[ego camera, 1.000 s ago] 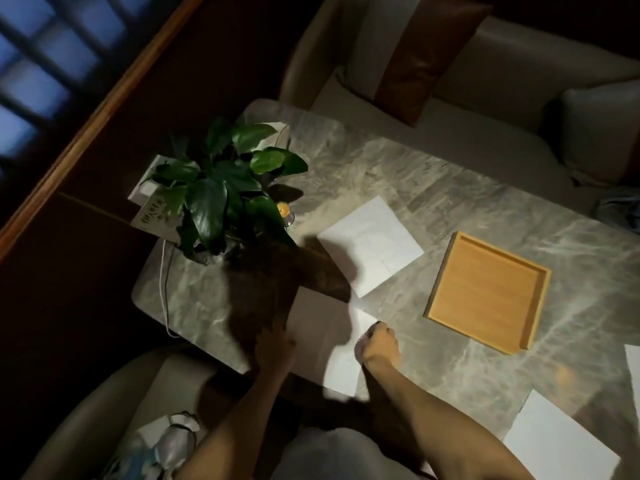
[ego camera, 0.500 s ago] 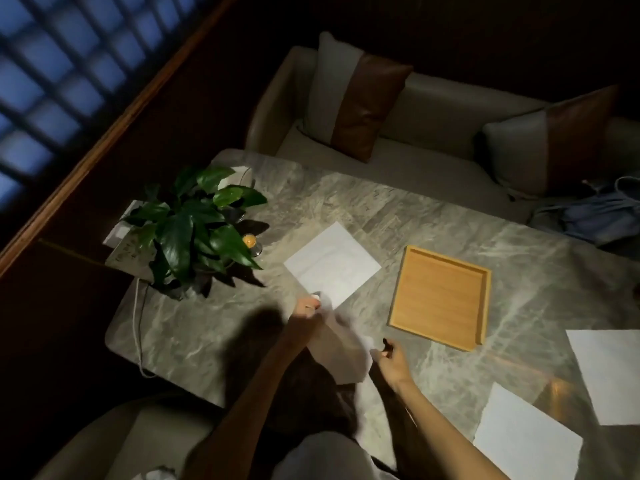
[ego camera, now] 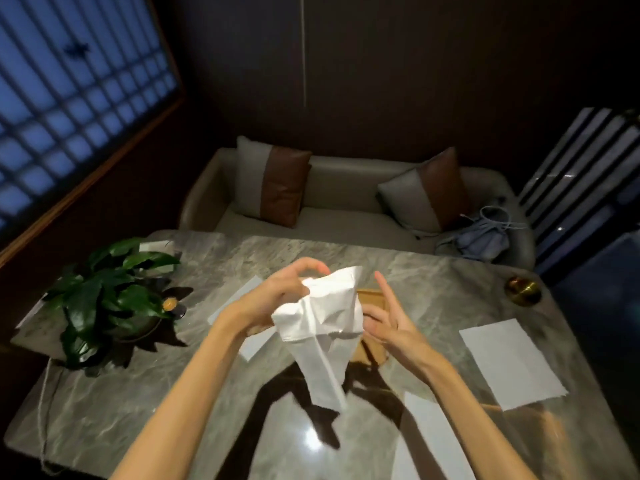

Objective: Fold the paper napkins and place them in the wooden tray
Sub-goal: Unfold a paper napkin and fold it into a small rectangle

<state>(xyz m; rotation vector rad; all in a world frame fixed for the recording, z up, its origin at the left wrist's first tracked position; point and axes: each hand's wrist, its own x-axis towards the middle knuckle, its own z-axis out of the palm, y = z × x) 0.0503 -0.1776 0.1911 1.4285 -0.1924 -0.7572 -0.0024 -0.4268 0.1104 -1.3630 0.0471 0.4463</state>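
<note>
A: Holding what? The left hand (ego camera: 277,299) pinches a crumpled napkin (ego camera: 320,327) above the tabletop (ego camera: 138,410).
B: Right hand (ego camera: 388,320) spread, empty. Fold pending; wooden tray (ego camera: 372,296) behind.

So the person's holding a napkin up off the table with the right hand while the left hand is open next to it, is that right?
Not quite: the hands are swapped. In the head view the left hand grips the napkin, lifted off the table, while the right hand is open next to it, fingers spread.
</note>
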